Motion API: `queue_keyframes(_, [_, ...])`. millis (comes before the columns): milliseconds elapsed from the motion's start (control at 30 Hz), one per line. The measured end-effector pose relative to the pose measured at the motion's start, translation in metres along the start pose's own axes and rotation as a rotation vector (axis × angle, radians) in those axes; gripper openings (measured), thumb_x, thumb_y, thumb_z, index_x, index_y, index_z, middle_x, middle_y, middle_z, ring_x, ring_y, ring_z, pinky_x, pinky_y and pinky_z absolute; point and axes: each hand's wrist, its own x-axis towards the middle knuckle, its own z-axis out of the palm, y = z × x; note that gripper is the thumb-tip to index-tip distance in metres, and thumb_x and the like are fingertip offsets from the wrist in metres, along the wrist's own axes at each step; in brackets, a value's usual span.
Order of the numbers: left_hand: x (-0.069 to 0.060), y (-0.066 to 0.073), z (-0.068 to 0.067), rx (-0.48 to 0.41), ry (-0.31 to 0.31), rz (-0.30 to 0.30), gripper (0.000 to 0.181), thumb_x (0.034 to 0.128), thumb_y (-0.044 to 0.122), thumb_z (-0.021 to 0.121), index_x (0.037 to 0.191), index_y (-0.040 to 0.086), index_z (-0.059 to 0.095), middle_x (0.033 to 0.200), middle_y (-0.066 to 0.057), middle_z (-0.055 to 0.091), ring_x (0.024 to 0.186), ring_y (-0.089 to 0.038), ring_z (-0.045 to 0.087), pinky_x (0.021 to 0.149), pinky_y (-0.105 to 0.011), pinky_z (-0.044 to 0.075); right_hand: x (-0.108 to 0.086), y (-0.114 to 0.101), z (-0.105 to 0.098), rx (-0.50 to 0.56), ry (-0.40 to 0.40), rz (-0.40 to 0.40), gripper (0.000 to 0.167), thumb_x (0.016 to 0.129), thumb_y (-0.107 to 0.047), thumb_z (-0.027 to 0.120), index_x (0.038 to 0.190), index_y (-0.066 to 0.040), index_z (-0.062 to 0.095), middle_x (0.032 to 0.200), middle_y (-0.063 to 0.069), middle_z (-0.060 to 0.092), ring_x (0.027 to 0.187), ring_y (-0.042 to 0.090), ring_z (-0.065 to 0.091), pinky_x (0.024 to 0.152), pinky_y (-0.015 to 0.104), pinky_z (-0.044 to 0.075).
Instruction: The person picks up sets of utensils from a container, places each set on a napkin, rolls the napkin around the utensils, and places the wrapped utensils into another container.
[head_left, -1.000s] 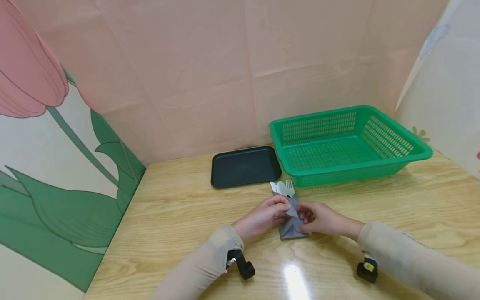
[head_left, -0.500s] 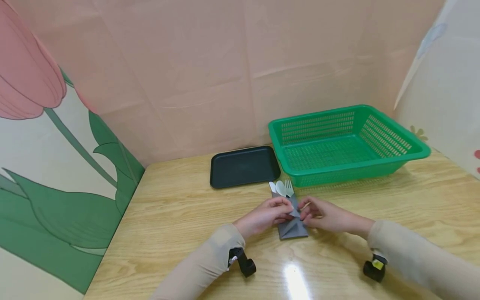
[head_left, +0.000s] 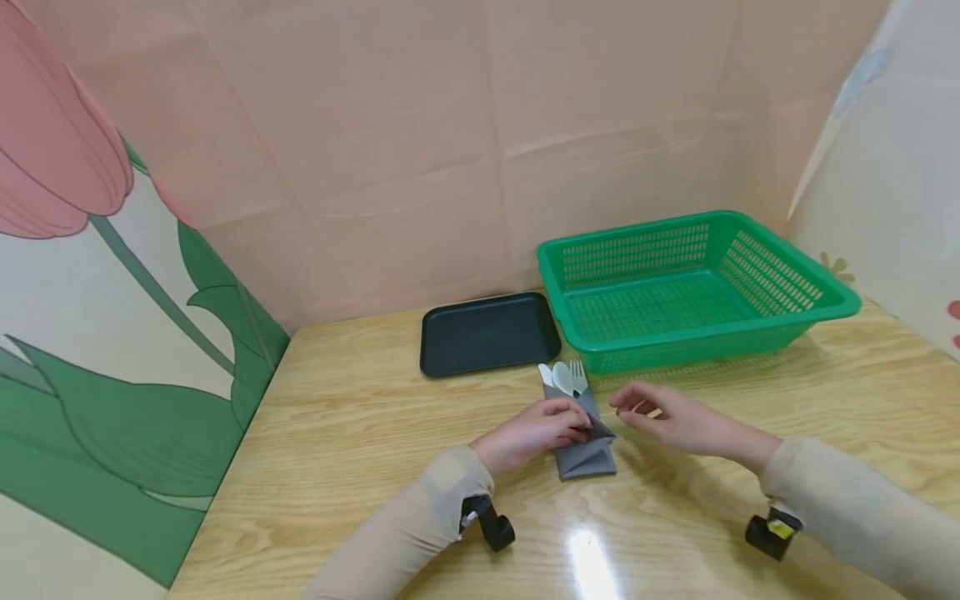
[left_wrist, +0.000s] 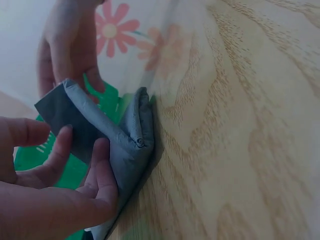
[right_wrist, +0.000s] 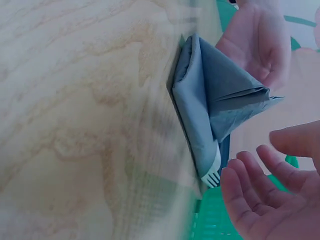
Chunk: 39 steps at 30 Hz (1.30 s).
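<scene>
A folded grey napkin (head_left: 588, 461) lies on the table as a pocket. The tops of a white fork (head_left: 577, 377), a spoon (head_left: 562, 379) and a knife (head_left: 546, 375) stick out of its far end. My left hand (head_left: 532, 435) holds the napkin's raised flap (right_wrist: 240, 100) with curled fingers, and the flap leans to the right. In the right wrist view the flap hides part of that hand's fingers. My right hand (head_left: 675, 417) hovers just right of the napkin, fingers loosely bent, touching nothing. The fork tines (right_wrist: 212, 179) show near its fingertips in the right wrist view.
Behind the napkin is a black tray (head_left: 491, 333) against the back wall. To its right stands a green slotted basket (head_left: 705, 333). The wooden table (head_left: 352, 450) meets a tulip-printed wall (head_left: 187, 417) on the left.
The right hand has let go of the napkin and moved away to the right. The left hand has shifted slightly right, and the flap has swung rightward. The cutlery stays in place.
</scene>
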Motion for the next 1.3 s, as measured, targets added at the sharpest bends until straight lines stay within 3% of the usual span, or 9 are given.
queue_keyframes(167, [-0.001, -0.001, 0.0, 0.097, 0.015, 0.012, 0.027, 0.0948, 0.011, 0.044, 0.111, -0.007, 0.056, 0.111, -0.012, 0.061, 0.092, -0.011, 0.057, 0.091, -0.028, 0.047, 0.001, -0.007, -0.002, -0.02, 0.047, -0.011, 0.017, 0.095, -0.014, 0.053, 0.105, -0.002, 0.06, 0.102, 0.012, 0.065, 0.088, 0.004, 0.058, 0.073, 0.023, 0.05])
queue_keyframes(333, [-0.003, -0.001, 0.0, 0.297, 0.027, 0.078, 0.025, 0.0908, 0.006, 0.053, 0.112, -0.004, 0.06, 0.112, -0.016, 0.062, 0.091, -0.008, 0.055, 0.079, -0.018, 0.046, 0.003, -0.019, -0.002, -0.015, 0.031, 0.056, 0.024, 0.095, -0.023, 0.053, 0.108, -0.003, 0.057, 0.095, 0.008, 0.064, 0.082, 0.008, 0.06, 0.067, 0.023, 0.049])
queue_keyframes(600, [-0.006, -0.001, 0.005, 0.456, 0.046, 0.129, 0.025, 0.0854, 0.004, 0.062, 0.109, -0.001, 0.061, 0.108, -0.015, 0.064, 0.094, -0.013, 0.062, 0.071, -0.013, 0.046, 0.007, -0.027, 0.004, -0.06, 0.009, 0.146, 0.044, 0.087, -0.037, 0.064, 0.11, -0.002, 0.051, 0.08, 0.0, 0.063, 0.069, 0.007, 0.058, 0.058, 0.022, 0.047])
queue_keyframes(900, [-0.013, -0.002, 0.011, 0.744, 0.095, 0.222, 0.029, 0.0848, 0.012, 0.067, 0.112, 0.003, 0.061, 0.104, -0.009, 0.055, 0.087, -0.007, 0.055, 0.075, -0.01, 0.044, 0.006, -0.022, 0.014, -0.14, 0.035, 0.061, 0.036, 0.077, -0.014, 0.075, 0.099, -0.001, 0.05, 0.065, -0.003, 0.058, 0.056, 0.0, 0.047, 0.051, 0.019, 0.04])
queue_keyframes(1000, [-0.014, -0.004, 0.013, 0.833, 0.117, 0.267, 0.032, 0.0846, 0.013, 0.068, 0.113, 0.003, 0.059, 0.105, -0.008, 0.055, 0.087, -0.008, 0.054, 0.077, -0.01, 0.043, 0.006, -0.018, 0.016, -0.162, 0.036, 0.064, 0.035, 0.075, -0.009, 0.075, 0.097, -0.002, 0.05, 0.064, -0.003, 0.059, 0.056, -0.001, 0.048, 0.052, 0.019, 0.041])
queue_keyframes(1133, [-0.017, -0.005, 0.015, 1.043, 0.152, 0.323, 0.037, 0.0865, 0.02, 0.066, 0.119, 0.004, 0.058, 0.111, -0.007, 0.055, 0.096, -0.011, 0.054, 0.084, -0.014, 0.042, 0.004, -0.013, 0.018, -0.185, 0.026, 0.074, 0.031, 0.074, -0.007, 0.075, 0.094, -0.002, 0.051, 0.064, -0.003, 0.058, 0.057, 0.0, 0.048, 0.052, 0.019, 0.041])
queue_keyframes(1300, [-0.021, -0.003, 0.019, 1.216, 0.167, 0.321, 0.041, 0.0888, 0.028, 0.063, 0.124, 0.006, 0.059, 0.12, -0.005, 0.054, 0.107, -0.017, 0.05, 0.088, -0.018, 0.039, 0.004, -0.01, 0.022, -0.192, -0.008, 0.114, 0.028, 0.076, -0.007, 0.073, 0.093, -0.003, 0.051, 0.062, -0.003, 0.054, 0.054, 0.002, 0.043, 0.049, 0.019, 0.038])
